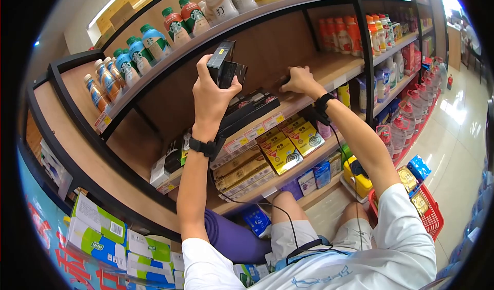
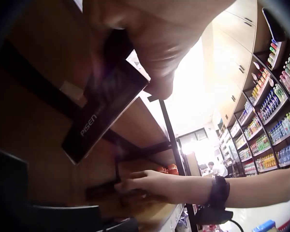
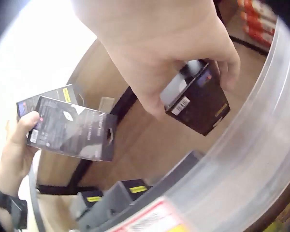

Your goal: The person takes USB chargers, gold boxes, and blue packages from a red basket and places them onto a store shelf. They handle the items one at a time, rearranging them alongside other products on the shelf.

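White T-shirt (image 1: 393, 249), loose short sleeves (image 1: 404, 215); blue line print (image 1: 321, 277) with lettering across the front, too distorted to read; pale off-white shorts (image 1: 293, 233), legs end above the knee; black strap (image 1: 309, 245) at the waist; left wrist: black band (image 1: 201, 146) with small boxy black module (image 1: 216, 149); right wrist: matching band (image 2: 219, 191), squared dark housing (image 2: 215, 216); thin black cable (image 1: 239, 200) from the left unit, another (image 1: 341, 148) from the right, both down toward the lap.

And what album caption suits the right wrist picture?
Right hand grips a dark box; left hand holds two more boxes, price tag below.
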A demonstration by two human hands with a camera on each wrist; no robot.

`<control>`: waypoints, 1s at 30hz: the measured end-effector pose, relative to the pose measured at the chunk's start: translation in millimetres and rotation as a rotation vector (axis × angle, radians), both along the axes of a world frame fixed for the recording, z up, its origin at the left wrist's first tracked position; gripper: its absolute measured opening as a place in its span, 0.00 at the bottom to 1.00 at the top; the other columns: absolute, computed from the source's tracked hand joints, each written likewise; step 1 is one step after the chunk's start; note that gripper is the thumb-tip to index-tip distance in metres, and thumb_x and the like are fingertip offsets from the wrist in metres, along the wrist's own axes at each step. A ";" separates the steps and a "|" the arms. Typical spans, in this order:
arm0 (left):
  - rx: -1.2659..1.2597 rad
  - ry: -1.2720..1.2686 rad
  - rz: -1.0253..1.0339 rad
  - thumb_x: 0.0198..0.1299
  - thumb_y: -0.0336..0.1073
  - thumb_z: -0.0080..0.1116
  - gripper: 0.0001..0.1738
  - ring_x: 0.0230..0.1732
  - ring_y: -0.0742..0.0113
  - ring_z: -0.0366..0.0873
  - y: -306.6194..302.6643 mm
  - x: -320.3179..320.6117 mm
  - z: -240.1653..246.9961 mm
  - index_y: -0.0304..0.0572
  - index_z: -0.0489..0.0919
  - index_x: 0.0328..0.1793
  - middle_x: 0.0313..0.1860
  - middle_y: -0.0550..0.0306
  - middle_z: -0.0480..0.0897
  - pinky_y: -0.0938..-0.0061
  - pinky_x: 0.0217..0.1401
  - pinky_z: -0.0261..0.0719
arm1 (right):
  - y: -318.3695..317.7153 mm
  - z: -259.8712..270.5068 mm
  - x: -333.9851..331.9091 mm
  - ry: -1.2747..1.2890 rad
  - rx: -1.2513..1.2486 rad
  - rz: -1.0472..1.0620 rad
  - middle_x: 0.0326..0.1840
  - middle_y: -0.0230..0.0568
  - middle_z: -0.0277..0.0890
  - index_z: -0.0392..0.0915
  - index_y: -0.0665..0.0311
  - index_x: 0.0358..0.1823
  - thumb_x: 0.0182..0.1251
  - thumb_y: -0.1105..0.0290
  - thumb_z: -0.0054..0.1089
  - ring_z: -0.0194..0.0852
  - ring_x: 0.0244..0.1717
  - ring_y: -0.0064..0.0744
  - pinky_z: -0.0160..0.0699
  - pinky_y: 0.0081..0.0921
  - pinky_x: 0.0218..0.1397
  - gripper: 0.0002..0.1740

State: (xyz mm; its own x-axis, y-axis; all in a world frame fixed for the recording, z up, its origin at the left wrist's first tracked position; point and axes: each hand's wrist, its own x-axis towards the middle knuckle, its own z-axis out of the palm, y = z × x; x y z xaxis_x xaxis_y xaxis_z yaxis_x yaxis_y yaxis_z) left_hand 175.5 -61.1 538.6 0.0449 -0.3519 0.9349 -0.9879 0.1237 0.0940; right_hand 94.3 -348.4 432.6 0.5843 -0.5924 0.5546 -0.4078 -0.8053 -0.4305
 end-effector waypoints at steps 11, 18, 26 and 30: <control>-0.005 0.058 -0.034 0.51 0.34 0.77 0.39 0.46 0.56 0.92 -3.7 -0.9 -1.1 0.43 0.68 0.68 0.47 0.41 0.89 0.67 0.52 0.89 | 69.4 8.9 -6.6 -0.035 -0.264 0.205 0.65 0.63 0.76 0.78 0.67 0.65 0.54 0.52 0.76 0.70 0.69 0.64 0.74 0.51 0.71 0.40; -0.038 0.145 -0.014 0.51 0.34 0.77 0.39 0.45 0.59 0.91 6.5 -5.0 4.6 0.41 0.68 0.68 0.46 0.43 0.89 0.68 0.51 0.88 | 105.9 -2.2 11.0 0.123 -0.095 0.346 0.62 0.63 0.78 0.79 0.64 0.66 0.55 0.48 0.79 0.76 0.67 0.61 0.77 0.47 0.70 0.41; -0.094 0.229 0.001 0.50 0.34 0.79 0.37 0.44 0.66 0.87 21.2 8.6 6.8 0.39 0.71 0.66 0.47 0.50 0.86 0.71 0.52 0.86 | 77.6 -18.6 21.2 -0.001 -0.161 0.368 0.55 0.64 0.82 0.85 0.66 0.51 0.52 0.57 0.79 0.83 0.56 0.63 0.83 0.48 0.62 0.28; -0.149 0.222 0.038 0.50 0.35 0.79 0.38 0.48 0.65 0.86 24.5 12.5 9.5 0.37 0.72 0.66 0.49 0.49 0.86 0.70 0.56 0.85 | 71.9 -8.5 21.4 -0.221 -0.251 0.293 0.43 0.61 0.85 0.84 0.70 0.43 0.52 0.60 0.73 0.84 0.48 0.62 0.82 0.49 0.56 0.22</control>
